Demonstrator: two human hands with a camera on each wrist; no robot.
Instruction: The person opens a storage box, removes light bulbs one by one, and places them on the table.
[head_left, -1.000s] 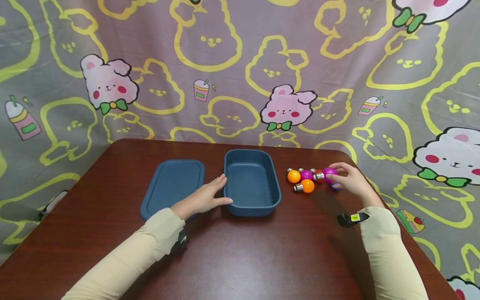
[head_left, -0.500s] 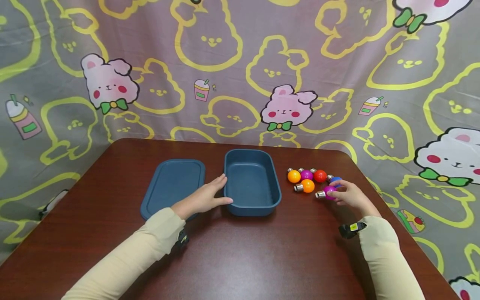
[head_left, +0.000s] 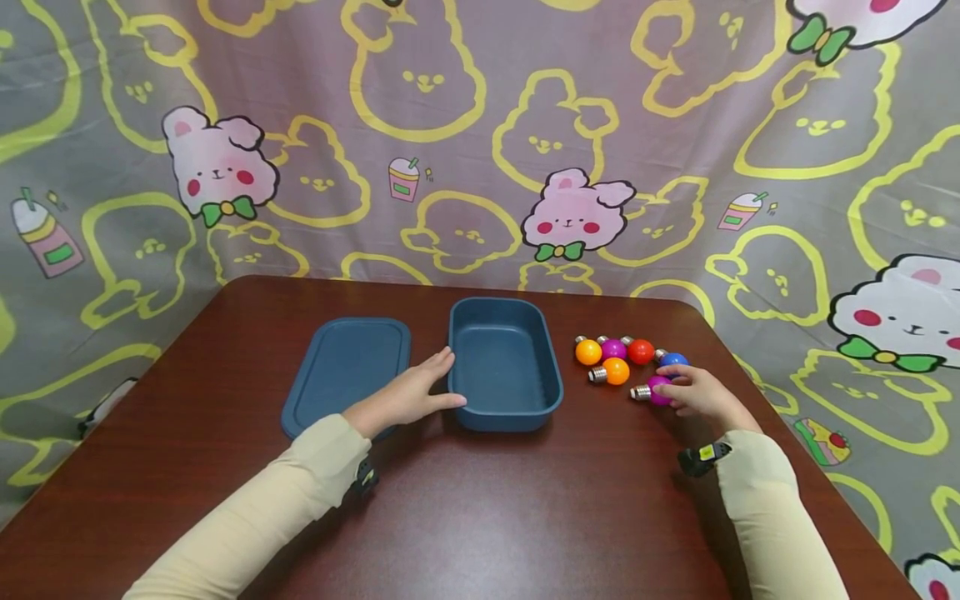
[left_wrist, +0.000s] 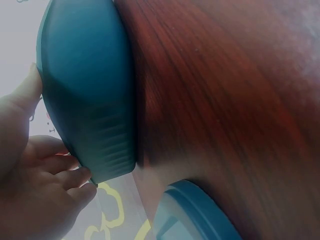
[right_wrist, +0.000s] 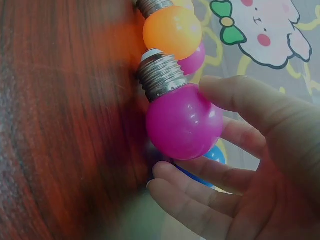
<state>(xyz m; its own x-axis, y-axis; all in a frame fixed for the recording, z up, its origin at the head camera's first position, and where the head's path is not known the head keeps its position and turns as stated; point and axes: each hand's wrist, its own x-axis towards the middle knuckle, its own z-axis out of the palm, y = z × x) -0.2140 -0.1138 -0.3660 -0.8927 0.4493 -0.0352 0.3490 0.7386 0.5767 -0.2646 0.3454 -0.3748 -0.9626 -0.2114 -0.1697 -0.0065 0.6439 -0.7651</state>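
Note:
A dark blue open-topped box [head_left: 504, 367] stands mid-table with nothing inside. My left hand [head_left: 408, 392] rests along its left rim. In the left wrist view, thumb and fingertips touch the rim of the box [left_wrist: 90, 75]. At the right, my right hand [head_left: 705, 396] holds a purple light bulb [head_left: 660, 391] low at the table. The right wrist view shows my thumb on this purple bulb [right_wrist: 184, 122], fingers behind it, and the metal screw base pointing away from the palm. A blue bulb [head_left: 673, 360] lies just behind that hand, partly covered.
An orange bulb [head_left: 617, 372] lies in front of a row with another orange bulb [head_left: 588, 352], a second purple bulb [head_left: 613, 348] and a red bulb [head_left: 641, 352]. The flat blue lid [head_left: 348, 367] lies left of the box. A patterned curtain [head_left: 450, 150] hangs behind the table.
My right hand has brought the purple bulb down and toward me, from above the red bulb to the table in front of the blue one. My left hand has stayed at the box.

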